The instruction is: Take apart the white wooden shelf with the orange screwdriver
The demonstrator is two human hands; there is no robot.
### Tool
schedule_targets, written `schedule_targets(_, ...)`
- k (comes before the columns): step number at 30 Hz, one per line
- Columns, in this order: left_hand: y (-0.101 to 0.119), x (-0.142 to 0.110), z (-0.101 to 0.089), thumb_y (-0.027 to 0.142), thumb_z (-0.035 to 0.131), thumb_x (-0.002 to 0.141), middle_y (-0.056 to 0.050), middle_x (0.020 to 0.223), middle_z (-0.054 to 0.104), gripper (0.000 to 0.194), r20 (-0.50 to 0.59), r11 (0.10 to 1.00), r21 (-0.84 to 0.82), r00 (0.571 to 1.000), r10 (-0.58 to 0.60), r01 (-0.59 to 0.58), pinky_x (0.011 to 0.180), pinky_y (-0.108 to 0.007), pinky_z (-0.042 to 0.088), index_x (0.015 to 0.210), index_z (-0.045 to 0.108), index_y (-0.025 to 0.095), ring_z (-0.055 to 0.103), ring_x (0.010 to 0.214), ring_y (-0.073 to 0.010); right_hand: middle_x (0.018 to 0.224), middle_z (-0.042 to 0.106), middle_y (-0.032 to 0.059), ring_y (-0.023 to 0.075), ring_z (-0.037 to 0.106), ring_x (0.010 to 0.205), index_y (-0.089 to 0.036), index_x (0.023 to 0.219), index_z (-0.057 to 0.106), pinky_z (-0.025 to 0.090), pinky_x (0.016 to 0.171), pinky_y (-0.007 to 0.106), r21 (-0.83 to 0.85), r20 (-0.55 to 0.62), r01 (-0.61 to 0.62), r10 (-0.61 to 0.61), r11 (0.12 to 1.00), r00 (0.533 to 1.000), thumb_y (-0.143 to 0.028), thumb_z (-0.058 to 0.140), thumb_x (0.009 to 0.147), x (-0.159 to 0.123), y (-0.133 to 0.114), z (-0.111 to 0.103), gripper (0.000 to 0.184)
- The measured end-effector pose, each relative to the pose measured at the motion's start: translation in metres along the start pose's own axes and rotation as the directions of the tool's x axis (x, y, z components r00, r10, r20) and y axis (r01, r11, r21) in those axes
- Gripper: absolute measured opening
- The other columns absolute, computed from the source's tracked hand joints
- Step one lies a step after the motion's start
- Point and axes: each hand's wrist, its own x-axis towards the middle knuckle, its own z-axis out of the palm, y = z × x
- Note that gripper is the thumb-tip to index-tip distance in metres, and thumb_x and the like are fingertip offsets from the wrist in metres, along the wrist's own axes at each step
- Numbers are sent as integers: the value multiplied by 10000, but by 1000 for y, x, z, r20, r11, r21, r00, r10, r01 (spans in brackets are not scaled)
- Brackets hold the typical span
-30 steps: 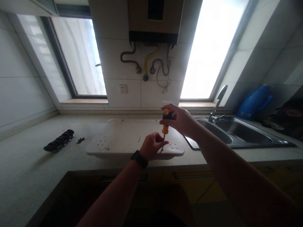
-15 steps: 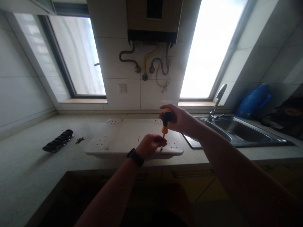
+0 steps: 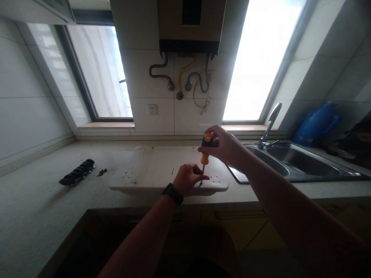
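Note:
A white board (image 3: 150, 170) with small holes lies flat on the countertop. My right hand (image 3: 224, 146) is closed round the orange and black handle of a screwdriver (image 3: 205, 154), which stands upright with its tip on the board near the front right corner. My left hand (image 3: 188, 177), with a black watch on the wrist, pinches at the shaft's tip, on something too small to make out.
A black ridged part (image 3: 77, 172) and a few small dark bits (image 3: 102, 172) lie on the countertop (image 3: 43, 200) to the left. A steel sink (image 3: 292, 164) with a tap (image 3: 269, 123) is at the right, a blue jug (image 3: 314, 123) behind it. A wall socket (image 3: 152, 109) faces me.
The hands and screwdriver stay at the same spot on the board; the right hand's grip on the handle has shifted slightly, and the view has moved a little.

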Motion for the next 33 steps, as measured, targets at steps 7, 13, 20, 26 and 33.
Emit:
schedule_targets(7,-2,0,1,528,922,660,-11,739,716,437,-30,999,33,999,-11,12,632,-305,467,766,693,172,639,679,-183,1146,694,114,255,716,952,-191,1162,585,637,857,467,195,116,-4,-19,981,993,-210,778,747,-3,1,-6,459)
schedule_targets(13,-2,-2,-3,431,765,887,-113,1110,771,393,170,985,-166,982,77,-48,797,-345,560,1165,716,158,726,934,-225,1091,705,102,278,708,1013,-201,1203,537,616,917,486,336,181,47,-113,941,977,-159,700,699,-3,11,-5,531)
schedule_targets(20,-1,-1,-4,294,706,915,-89,970,816,214,183,984,-175,981,69,-36,862,-348,572,1045,802,154,758,910,-229,1107,649,128,275,651,961,-185,1254,611,588,852,494,89,17,66,-67,994,998,-367,689,813,2,11,2,483)
schedule_targets(26,4,0,-3,314,791,842,-52,881,819,154,96,995,-102,995,19,-9,789,-320,557,920,820,184,756,832,-216,1086,659,107,247,658,889,-210,1290,604,601,764,442,59,1,43,-43,997,999,-411,772,781,-2,6,-2,573)
schedule_targets(33,2,2,1,395,862,780,-54,825,802,230,32,997,-76,999,8,-5,720,-313,522,804,785,179,735,779,-209,1065,668,98,232,671,900,-208,1224,564,606,801,430,179,-24,73,-70,981,997,-321,666,810,2,18,3,441)
